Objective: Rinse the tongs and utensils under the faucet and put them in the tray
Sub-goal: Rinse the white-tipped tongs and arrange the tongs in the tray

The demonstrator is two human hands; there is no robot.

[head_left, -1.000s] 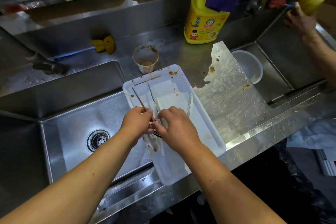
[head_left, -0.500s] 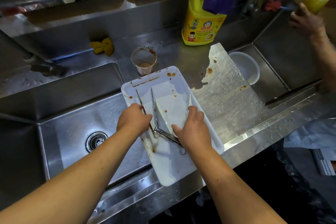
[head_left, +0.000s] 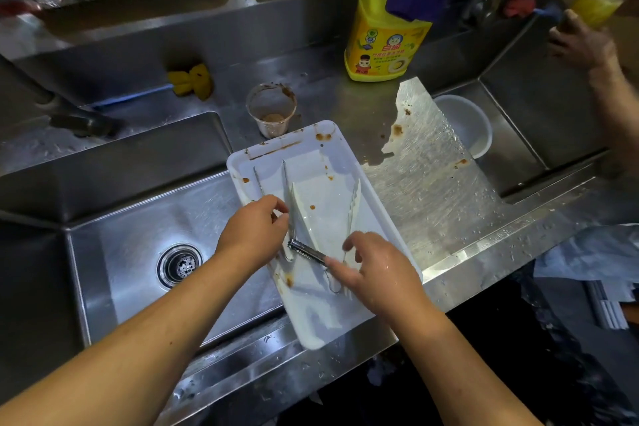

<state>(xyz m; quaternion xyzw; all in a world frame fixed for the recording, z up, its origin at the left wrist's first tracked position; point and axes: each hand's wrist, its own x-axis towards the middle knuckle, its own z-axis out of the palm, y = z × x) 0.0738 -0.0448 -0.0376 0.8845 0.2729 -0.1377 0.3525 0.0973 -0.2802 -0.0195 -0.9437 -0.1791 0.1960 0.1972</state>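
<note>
Two hands (head_left: pixel 254 235) (head_left: pixel 378 275) in tray (head_left: pixel 349 156): thin tongs (head_left: pixel 285 190) in left, serrated tongs (head_left: pixel 306 250) at right.

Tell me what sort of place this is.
Probably a commercial kitchen's dishwashing station: deep stainless steel sinks side by side, a large yellow detergent jug, and a sauce-stained white tray holding tongs.
</note>
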